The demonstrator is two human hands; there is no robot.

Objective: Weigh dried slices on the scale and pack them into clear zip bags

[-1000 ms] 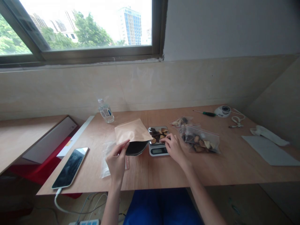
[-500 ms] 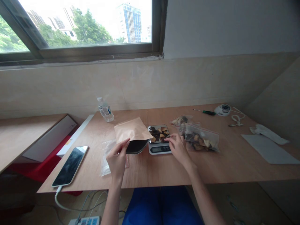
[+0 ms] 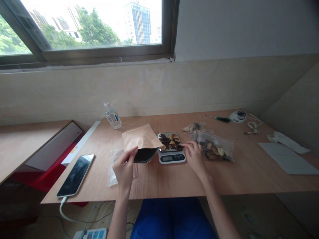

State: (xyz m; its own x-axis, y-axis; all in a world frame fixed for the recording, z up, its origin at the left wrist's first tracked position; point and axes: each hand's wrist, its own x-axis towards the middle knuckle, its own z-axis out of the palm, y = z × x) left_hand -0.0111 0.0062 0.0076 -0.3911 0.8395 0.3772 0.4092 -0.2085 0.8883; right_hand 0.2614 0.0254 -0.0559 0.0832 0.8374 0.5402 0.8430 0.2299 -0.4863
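My left hand (image 3: 124, 163) pinches the near edge of a brown kraft paper bag (image 3: 141, 136). The bag lies tilted, its dark mouth gaping toward me, and one corner reaches the scale. Just right of it is a small digital kitchen scale (image 3: 172, 158), its plate covered with dark and tan dried slices (image 3: 170, 142). By the plate's right edge, my right hand (image 3: 195, 156) has its thumb and forefinger slightly apart, with nothing visible between them. Clear zip bags (image 3: 216, 147) of similar dried pieces lie right behind that hand.
Flat clear plastic bags (image 3: 113, 167) lie under my left hand. A phone (image 3: 76, 176) on a cable is at the left, a water bottle (image 3: 113, 116) behind. Toward the right are a screwdriver (image 3: 223, 119), a dome camera (image 3: 238, 116) and a white sheet (image 3: 286, 159).
My right hand has drawn back to the right, from over the slices to the edge of the scale. My left hand and the paper bag have barely moved.
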